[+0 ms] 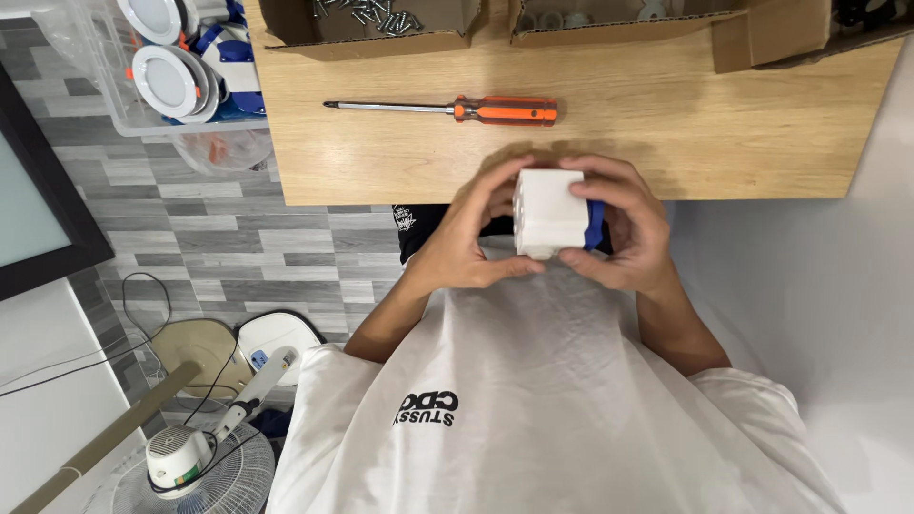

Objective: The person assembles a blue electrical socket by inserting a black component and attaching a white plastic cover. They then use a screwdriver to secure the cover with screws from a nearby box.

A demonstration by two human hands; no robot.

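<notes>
Head view, looking straight down: both hands hold a small white box-shaped part [549, 211] just off the near edge of the wooden table [666, 133], above the person's lap. The left hand [464, 243] is curled around its left face, thumb under the lower corner and fingertips over the top edge. The right hand [625, 228] is closed on the opposite side, fingers wrapped across the upper right corner, where a blue piece [595, 224] shows between palm and box. Both grips are firm and closed on the part; whether the blue piece is joined to the box or only pressed against it cannot be told.

Judgement on handling: the part is carried by the fingers alone, with no surface under it, so pressure from the two sides should stay even and the thumbs should remain beneath. Resting it on the table would give steadier control.

Surroundings: an orange-handled screwdriver [447, 109] lies at 12 o'clock from the hands, near but apart, parallel to the table edge. Beyond it, at 11 o'clock, an open cardboard box [286, 29] holds loose screws [371, 14]; another cardboard box [733, 33] sits at 1 o'clock. A clear bin of round white light fittings [167, 81] stands off the table's left edge at 10 o'clock. Bare tabletop lies between screwdriver and hands, and out toward 2 o'clock. A fan [186, 462] stands on the floor at 8 o'clock, well apart.
</notes>
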